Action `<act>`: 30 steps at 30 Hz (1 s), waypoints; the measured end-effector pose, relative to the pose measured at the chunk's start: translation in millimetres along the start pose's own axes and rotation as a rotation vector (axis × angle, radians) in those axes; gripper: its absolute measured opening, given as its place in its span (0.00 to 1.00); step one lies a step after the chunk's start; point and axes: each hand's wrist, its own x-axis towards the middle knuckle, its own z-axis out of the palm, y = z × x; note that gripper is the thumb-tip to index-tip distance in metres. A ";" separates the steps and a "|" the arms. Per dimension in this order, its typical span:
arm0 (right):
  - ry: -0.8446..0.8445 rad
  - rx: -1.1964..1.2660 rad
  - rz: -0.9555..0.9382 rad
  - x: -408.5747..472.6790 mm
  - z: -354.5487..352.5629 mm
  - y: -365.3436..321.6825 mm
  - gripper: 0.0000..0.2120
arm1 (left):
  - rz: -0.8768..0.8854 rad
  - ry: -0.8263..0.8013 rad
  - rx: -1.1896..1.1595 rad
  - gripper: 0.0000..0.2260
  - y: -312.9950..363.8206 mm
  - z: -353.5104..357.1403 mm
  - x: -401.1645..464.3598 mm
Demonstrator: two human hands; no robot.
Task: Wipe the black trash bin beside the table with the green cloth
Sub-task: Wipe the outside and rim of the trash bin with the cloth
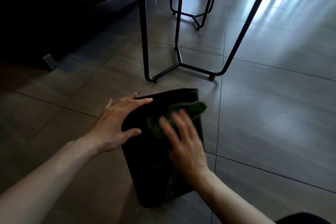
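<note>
The black trash bin [160, 169] lies on its side on the tiled floor [272, 114], just in front of the black metal table legs [179, 60]. Its long side runs away from the person. The open mouth points toward the table legs, and the closed bottom points back at the person.

The left hand [116, 123] rests flat on the left side of the bin, near the mouth. Its fingers [141, 101] are spread out and straight, holding nothing.

The right hand [185, 143] is blurry. It presses down on the green cloth [181, 112], which lies crumpled on the upper side of the bin. The fingers look mostly straight on top of the cloth, not wrapped around it.

A dark sofa [63, 5] sits to the left. Light shines on the floor at the right.
</note>
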 end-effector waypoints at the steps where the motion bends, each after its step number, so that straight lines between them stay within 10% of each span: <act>1: -0.057 -0.034 -0.169 -22.3 4.6 -3.2 0.28 | -0.001 -0.002 -0.001 0.41 0.5 -0.6 0.8; 7: -0.303 -0.197 -0.719 -86.1 -2.2 30.1 0.20 | -0.003 0.000 -0.014 0.41 0.9 -0.6 3.5; 14: -0.037 0.068 0.281 -20.3 -13.4 31.9 0.39 | -0.059 0.018 -0.009 0.42 -4.9 -0.1 3.6; 21: -0.248 -0.066 -0.474 -95.1 9.0 -4.8 0.20 | -0.054 0.017 -0.009 0.41 -2.5 -0.3 6.2; 27: -0.005 -0.127 0.202 -57.7 -6.5 45.8 0.40 | -0.065 0.016 -0.029 0.41 -5.9 -0.2 5.7; 30: -0.035 -0.065 0.200 -33.5 -7.3 51.1 0.35 | -0.072 0.012 -0.032 0.41 -6.6 -1.5 6.2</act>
